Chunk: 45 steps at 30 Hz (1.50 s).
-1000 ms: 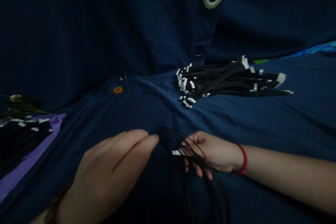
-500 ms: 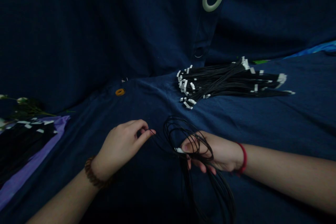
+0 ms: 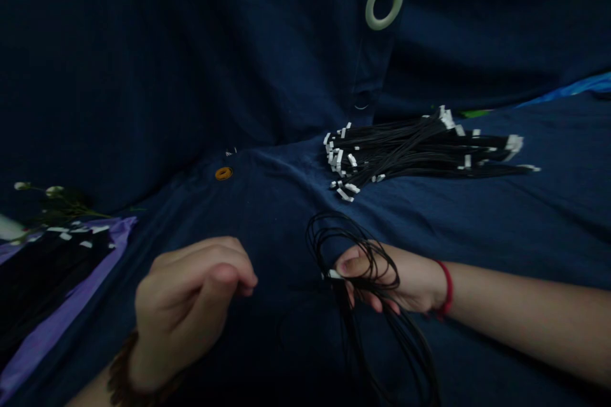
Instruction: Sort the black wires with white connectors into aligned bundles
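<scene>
My right hand grips a coiled bundle of thin black cables, its thumb resting by a white connector. Loops of the cable stand up above the fingers, and long strands hang down below them. To the left, apart from the bundle, my left hand is closed with curled fingers and the thumb laid against them. Whether it holds a strand is hidden. Beyond the right hand lies a pile of black cables with white connectors at both ends.
An orange ring-shaped coil and a few small white bits lie on the dark blue cloth. At left, more black cables lie on purple material beside white flowers. A blue curtain with a pale ring hangs behind.
My left hand has moved down and left, away from the cable bundle; the strand pinched in its fingertips earlier no longer shows. My right hand keeps its grip, almost unmoved.
</scene>
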{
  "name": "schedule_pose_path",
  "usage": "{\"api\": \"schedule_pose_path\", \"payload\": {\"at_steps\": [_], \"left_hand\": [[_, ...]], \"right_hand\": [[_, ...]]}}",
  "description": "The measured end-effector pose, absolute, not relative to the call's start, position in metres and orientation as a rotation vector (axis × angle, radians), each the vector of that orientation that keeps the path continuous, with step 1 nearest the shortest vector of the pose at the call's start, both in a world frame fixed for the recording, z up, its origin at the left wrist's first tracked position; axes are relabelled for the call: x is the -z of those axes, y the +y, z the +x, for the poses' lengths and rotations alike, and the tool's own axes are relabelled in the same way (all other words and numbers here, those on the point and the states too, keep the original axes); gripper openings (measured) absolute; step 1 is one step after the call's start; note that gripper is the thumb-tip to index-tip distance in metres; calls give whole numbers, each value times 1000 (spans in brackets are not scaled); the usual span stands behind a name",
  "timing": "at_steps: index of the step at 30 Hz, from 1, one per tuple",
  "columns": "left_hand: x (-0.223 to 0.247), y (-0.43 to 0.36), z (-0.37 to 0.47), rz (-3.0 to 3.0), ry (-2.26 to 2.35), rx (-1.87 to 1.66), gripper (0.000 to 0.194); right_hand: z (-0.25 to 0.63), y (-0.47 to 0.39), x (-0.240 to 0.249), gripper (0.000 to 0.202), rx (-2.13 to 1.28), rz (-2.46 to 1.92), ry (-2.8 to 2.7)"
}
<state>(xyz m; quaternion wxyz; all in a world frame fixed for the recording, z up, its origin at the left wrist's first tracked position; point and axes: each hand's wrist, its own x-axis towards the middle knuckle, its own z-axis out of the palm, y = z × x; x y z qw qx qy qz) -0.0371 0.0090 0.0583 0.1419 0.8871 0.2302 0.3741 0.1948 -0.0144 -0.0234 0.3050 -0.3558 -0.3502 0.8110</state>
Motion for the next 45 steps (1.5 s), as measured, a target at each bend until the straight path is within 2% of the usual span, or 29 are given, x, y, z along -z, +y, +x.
{"api": "schedule_pose_path", "payload": {"at_steps": [2,3,7,10,11,12,14,15,17,20,24,25,28,29,32,35,37,41,45], "left_hand": [[-59,8,-33,2613,609,-936,13],[-58,9,-31,2629,643,-869,16],[-47,13,-23,2564,895,-534,62],[-35,14,-17,2432,806,-294,96],[-31,13,-14,2349,743,-301,93],[-28,12,-11,2251,679,-343,78],[-24,10,-7,2038,611,-473,32],[-24,9,-6,1945,614,-529,19],[-30,6,-7,1875,692,-594,21],[-52,2,-15,2133,766,-538,19],[-83,-1,-30,2492,981,-216,13],[-85,0,-33,2521,1079,-156,18],[-72,5,-34,2530,1158,-30,70],[-64,7,-31,2509,1091,36,75],[-43,8,-16,2400,916,148,25],[-42,0,1,2402,811,104,27],[-49,-6,10,2448,734,-4,25],[-54,-17,27,2269,533,-181,23],[-46,-25,43,1851,569,-192,47]], "right_hand": [[196,-14,24,37,-2146,-947,-929],[196,-14,24,37,-2147,-951,-929],[196,-14,22,40,-2167,-978,-945],[193,-15,21,38,-2179,-1010,-978],[192,-16,20,35,-2176,-1024,-990],[190,-17,20,33,-2171,-1037,-1002],[188,-18,20,30,-2157,-1057,-1024],[188,-19,20,29,-2152,-1064,-1030],[187,-21,20,25,-2148,-1078,-1018],[189,-21,23,23,-2125,-1039,-932],[200,-13,18,26,-1757,-896,-893],[204,-11,13,26,-1634,-871,-910],[221,-9,-11,23,-1188,-865,-1131],[227,-12,-20,20,-982,-885,-1249],[242,-22,-42,14,-388,-934,-1554],[251,-29,-56,19,-119,-881,-1696],[252,-30,-63,17,-249,-817,-1599],[247,-35,-80,14,-866,-596,-1207],[252,-43,-99,12,-1139,-458,-965]]}}
